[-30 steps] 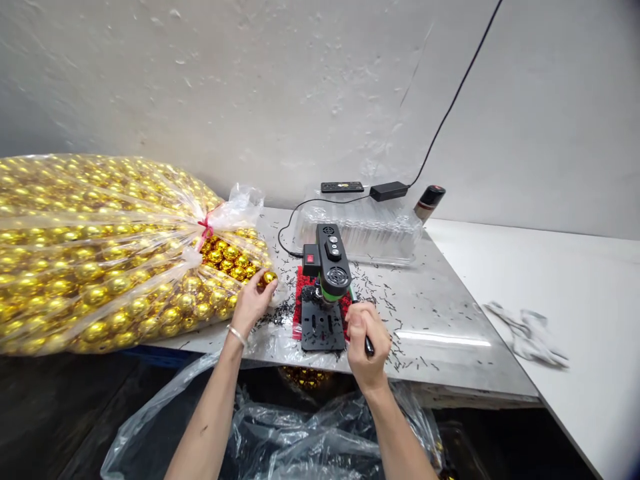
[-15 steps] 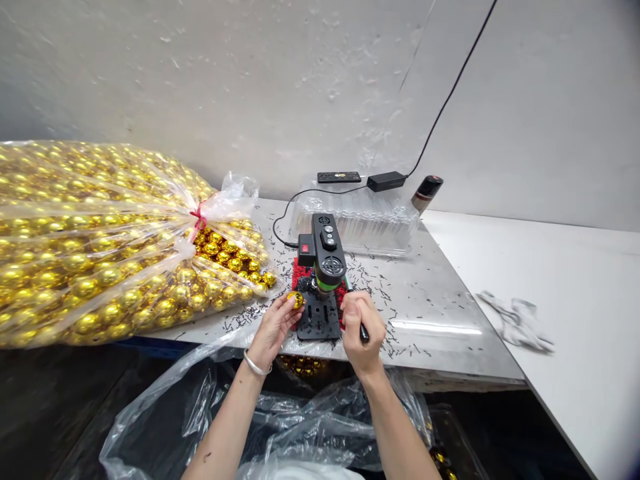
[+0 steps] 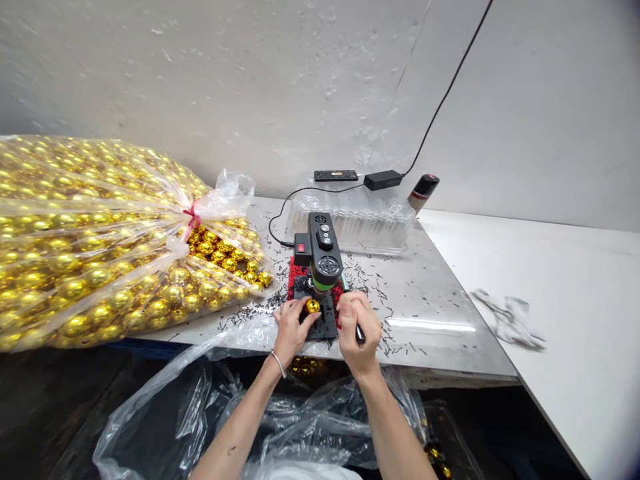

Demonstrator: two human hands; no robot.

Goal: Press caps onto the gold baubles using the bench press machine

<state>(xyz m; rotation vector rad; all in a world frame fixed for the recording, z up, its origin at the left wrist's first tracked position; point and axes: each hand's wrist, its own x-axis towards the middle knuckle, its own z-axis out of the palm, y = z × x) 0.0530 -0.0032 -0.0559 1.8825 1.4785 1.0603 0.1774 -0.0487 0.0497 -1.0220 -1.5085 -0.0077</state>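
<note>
A small black bench drill press (image 3: pixel 325 250) stands on the metal-topped table over a red mat. My left hand (image 3: pixel 294 327) pinches a shiny gold ball (image 3: pixel 313 306) between thumb and forefinger, just below the head and over the black base plate (image 3: pixel 327 327). Around the black grip of the machine's lever (image 3: pixel 360 334) my right hand (image 3: pixel 359 327) is closed. Whether the ball touches the plate I cannot tell.
A big clear bag of gold balls (image 3: pixel 100 240), tied with red string, fills the left. Clear plastic cases (image 3: pixel 355 227), a power adapter (image 3: pixel 383 180) and a spray can (image 3: pixel 423 192) stand behind. White gloves (image 3: pixel 510 319) lie right. Dark shavings litter the metal; an open plastic bag (image 3: pixel 200 400) hangs below.
My left hand has moved right, bringing the gold ball from beside the base plate to over it, under the machine's head. My right hand stays on the lever.
</note>
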